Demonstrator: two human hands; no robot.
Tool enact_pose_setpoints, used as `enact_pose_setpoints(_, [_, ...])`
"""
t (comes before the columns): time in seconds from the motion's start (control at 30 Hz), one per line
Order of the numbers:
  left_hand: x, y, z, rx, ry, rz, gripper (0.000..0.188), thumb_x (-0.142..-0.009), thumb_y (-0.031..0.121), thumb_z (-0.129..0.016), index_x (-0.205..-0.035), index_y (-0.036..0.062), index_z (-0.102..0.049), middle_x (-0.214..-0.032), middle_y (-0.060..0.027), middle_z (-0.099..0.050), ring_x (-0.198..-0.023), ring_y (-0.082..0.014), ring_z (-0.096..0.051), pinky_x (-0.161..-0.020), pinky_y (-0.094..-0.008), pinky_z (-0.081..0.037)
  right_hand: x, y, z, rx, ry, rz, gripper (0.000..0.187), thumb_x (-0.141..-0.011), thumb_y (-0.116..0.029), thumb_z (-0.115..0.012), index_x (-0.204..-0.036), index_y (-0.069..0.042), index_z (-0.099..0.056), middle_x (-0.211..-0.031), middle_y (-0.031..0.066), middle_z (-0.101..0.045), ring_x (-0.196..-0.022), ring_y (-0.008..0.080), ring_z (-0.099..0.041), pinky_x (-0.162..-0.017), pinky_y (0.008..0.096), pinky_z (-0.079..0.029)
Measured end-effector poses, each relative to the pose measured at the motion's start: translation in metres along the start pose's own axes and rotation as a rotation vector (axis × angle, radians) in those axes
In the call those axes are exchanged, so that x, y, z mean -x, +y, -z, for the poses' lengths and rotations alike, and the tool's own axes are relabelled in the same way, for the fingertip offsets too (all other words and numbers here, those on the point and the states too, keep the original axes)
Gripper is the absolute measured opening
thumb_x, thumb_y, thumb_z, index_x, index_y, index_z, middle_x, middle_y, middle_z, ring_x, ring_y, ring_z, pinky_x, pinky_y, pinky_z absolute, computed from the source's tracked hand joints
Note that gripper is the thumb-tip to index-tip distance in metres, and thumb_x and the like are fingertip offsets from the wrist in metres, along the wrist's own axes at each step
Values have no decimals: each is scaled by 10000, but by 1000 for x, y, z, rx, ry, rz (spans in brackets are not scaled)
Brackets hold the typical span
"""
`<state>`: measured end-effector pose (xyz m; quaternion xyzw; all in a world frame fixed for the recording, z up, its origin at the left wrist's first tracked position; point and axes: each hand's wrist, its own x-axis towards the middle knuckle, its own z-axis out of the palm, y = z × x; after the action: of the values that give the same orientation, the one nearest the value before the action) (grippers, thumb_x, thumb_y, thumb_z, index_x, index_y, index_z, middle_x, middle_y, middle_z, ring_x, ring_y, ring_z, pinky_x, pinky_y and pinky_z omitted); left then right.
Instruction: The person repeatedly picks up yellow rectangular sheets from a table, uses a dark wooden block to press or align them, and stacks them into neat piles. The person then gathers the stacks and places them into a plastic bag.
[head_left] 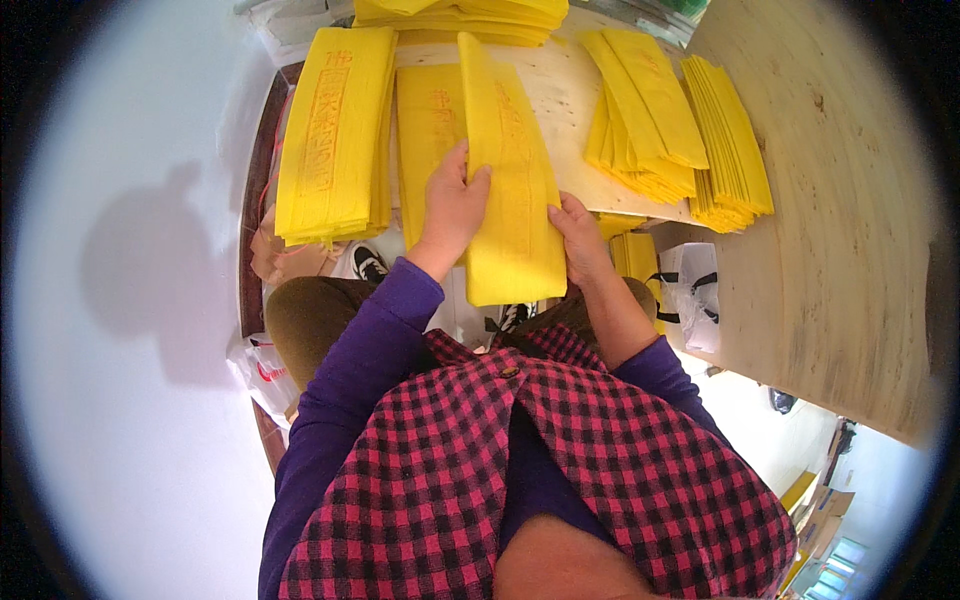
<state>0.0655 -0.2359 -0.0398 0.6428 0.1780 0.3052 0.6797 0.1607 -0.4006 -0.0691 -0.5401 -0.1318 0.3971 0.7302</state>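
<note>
A long folded yellow sheet (515,200) with faint red print stands tilted up between my hands, over the near edge of the table. My left hand (456,205) closes on its left edge, thumb against the front. On the right edge, lower down, my right hand (580,236) grips it with bent fingers. Behind it lies a yellow stack (428,130) with red print, partly hidden by the sheet and my left hand. Whether the sheet is paper or cloth I cannot tell.
More yellow stacks lie around: a tall printed one (335,130) at left, a fanned one (650,115) and a narrow one (728,140) at right, another (465,20) at the back. A wooden panel (830,220) rises at right. A white bag (692,295) hangs below.
</note>
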Motion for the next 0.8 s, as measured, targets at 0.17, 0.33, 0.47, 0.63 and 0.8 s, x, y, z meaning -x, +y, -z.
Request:
enact_pose_setpoints(0.17, [-10, -2, 19, 3, 139, -85, 432, -830, -1, -516, -1246, -51, -412, -1142, -193, -563, -1035, -223, -561, -868, -301, -435, -34, -4, -24, 98, 2, 8, 299, -904, -95, -505, -1173, 32, -474, -1041, 116, -605, -882, 176, -612, -783, 294, -503])
enact_pose_setpoints(0.33, [2, -32, 35, -479, 218, -12, 579, -826, 56, -556, -1332, -68, -304, -1268, -223, -470, -1182, -308, -461, -987, -347, -357, -78, 16, -38, 303, 119, -206, 295, -879, -81, -530, -1137, 55, -486, -1007, 131, -611, -848, 186, -615, -746, 295, -505])
enact_pose_setpoints(0.47, [29, -50, 43, -603, 154, -66, 639, -792, 73, -570, -1339, -78, -277, -1330, -273, -373, -1257, -386, -337, -1063, -398, -249, -84, 22, -37, 438, 109, -102, 298, -857, -49, -540, -1126, 69, -484, -1003, 141, -612, -850, 193, -613, -739, 295, -502])
enact_pose_setpoints(0.63, [49, -59, 52, -680, 177, -59, 626, -789, 83, -557, -1332, -74, -289, -1345, -283, -349, -1279, -396, -298, -1081, -415, -215, -81, 16, -42, 531, 137, 44, 353, -843, -24, -542, -1168, 82, -455, -1013, 151, -608, -869, 203, -610, -747, 302, -499])
enact_pose_setpoints(0.8, [66, -65, 51, -535, 315, 14, 578, -787, 73, -555, -1306, -62, -338, -1274, -278, -421, -1204, -385, -396, -1036, -388, -286, -94, 19, -47, 511, 121, 65, 376, -838, -28, -543, -1187, 80, -451, -1029, 156, -609, -888, 198, -607, -764, 291, -491])
